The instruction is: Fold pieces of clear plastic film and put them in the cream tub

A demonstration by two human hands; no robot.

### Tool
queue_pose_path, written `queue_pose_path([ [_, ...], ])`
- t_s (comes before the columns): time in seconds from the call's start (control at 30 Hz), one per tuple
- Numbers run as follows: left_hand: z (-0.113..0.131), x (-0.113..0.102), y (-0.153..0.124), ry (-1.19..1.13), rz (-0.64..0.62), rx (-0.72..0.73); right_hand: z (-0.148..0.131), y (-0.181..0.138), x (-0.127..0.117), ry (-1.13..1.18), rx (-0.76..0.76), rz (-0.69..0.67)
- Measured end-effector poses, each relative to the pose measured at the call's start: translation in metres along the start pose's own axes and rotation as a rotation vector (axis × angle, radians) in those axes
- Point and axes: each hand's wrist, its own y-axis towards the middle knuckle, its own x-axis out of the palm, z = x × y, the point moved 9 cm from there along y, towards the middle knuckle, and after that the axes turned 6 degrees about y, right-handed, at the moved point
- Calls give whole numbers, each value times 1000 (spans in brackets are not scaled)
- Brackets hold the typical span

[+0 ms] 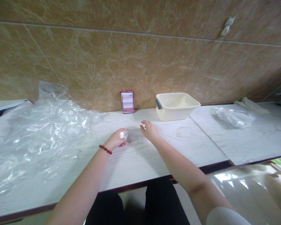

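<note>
My left hand (117, 139), with a dark red bead bracelet on the wrist, is closed around a small shiny clear plastic piece (123, 135). From it a see-through plastic wrap or bag (135, 135) extends to the right, low over the white table; its exact shape is hard to make out. At the right end of this plastic is my right hand (150, 130). Its fingers are bent and apart from the thumb, and no object shows between them. Whether its fingertips touch the plastic I cannot tell.
Crumpled clear plastic bags (53, 125) cover the left of the table (135, 168). A phone-like object (127, 102) with a red edge leans on the wall. A cream plastic tub (176, 112) with a grey handle stands at the back right, with another plastic bundle (235, 117) farther right.
</note>
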Motion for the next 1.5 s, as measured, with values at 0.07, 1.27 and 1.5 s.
queue_pose_path([
  [0.07,2,0,3,72,32,51,-30,-10,9,-23,-174,-4],
  [1.27,19,-32,2,507,286,275,16,-6,37,-361,97,-150],
  [1.5,21,-30,0,416,243,252,2,-10,44,-280,-22,-195],
])
